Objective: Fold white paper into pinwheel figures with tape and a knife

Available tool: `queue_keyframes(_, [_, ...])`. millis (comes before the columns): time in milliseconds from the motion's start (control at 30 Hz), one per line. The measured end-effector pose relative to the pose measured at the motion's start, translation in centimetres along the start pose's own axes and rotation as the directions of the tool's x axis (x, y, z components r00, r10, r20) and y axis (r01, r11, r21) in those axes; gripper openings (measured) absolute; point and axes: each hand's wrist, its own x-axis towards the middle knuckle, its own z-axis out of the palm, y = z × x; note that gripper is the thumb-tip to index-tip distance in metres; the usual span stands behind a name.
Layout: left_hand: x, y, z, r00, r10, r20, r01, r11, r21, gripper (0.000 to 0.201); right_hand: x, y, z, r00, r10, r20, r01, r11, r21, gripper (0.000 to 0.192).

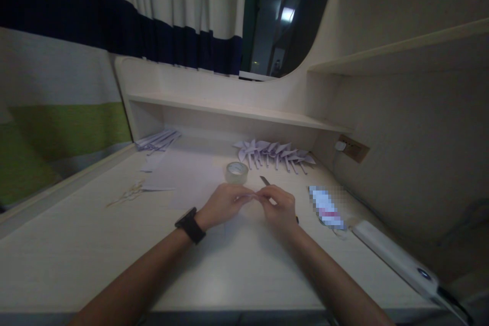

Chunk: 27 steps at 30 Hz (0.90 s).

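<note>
Both hands meet above the middle of the desk, fingertips pinched on a small, thin piece of white paper (250,195). My left hand (223,206), with a black watch on the wrist, grips its left end. My right hand (279,208) holds the other end between thumb and fingers. Most of the paper is hidden by the fingertips. Just behind the hands stands a roll of clear tape (237,173). A utility knife (264,180) lies partly hidden behind my right hand. White sheets of paper (187,167) lie flat behind my left hand.
A row of white paper pinwheels (273,154) lies at the back under the shelf (229,110). Folded paper strips (158,140) are piled at the back left. Thin sticks (128,194) lie left. On the right are a phone (326,209) and a long white device (393,254).
</note>
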Motion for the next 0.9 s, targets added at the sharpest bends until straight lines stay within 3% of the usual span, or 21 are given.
queue_keyframes(400, [0.0, 0.3, 0.1, 1.000, 0.003, 0.010, -0.004, 0.995, 0.096, 0.022, -0.1, 0.2, 0.3, 1.000, 0.024, -0.008, -0.024, 0.999, -0.021, 0.008])
queue_keyframes(533, [-0.2, 0.0, -0.2, 0.998, 0.017, 0.065, -0.032, 0.973, 0.230, 0.021, -0.2, 0.6, 0.2, 0.996, -0.011, 0.085, 0.015, 0.999, -0.049, 0.008])
queue_keyframes(700, [-0.4, -0.1, -0.4, 0.981, 0.031, 0.194, -0.118, 0.882, 0.456, 0.016, -0.9, 1.2, 0.6, 0.976, 0.008, 0.218, 0.020, 0.991, -0.129, 0.010])
queue_keyframes(900, [-0.5, 0.1, -0.1, 0.971, 0.032, 0.239, -0.163, 0.816, 0.555, 0.014, -1.4, 1.7, 1.2, 0.943, 0.055, 0.329, 0.030, 0.968, -0.249, 0.012])
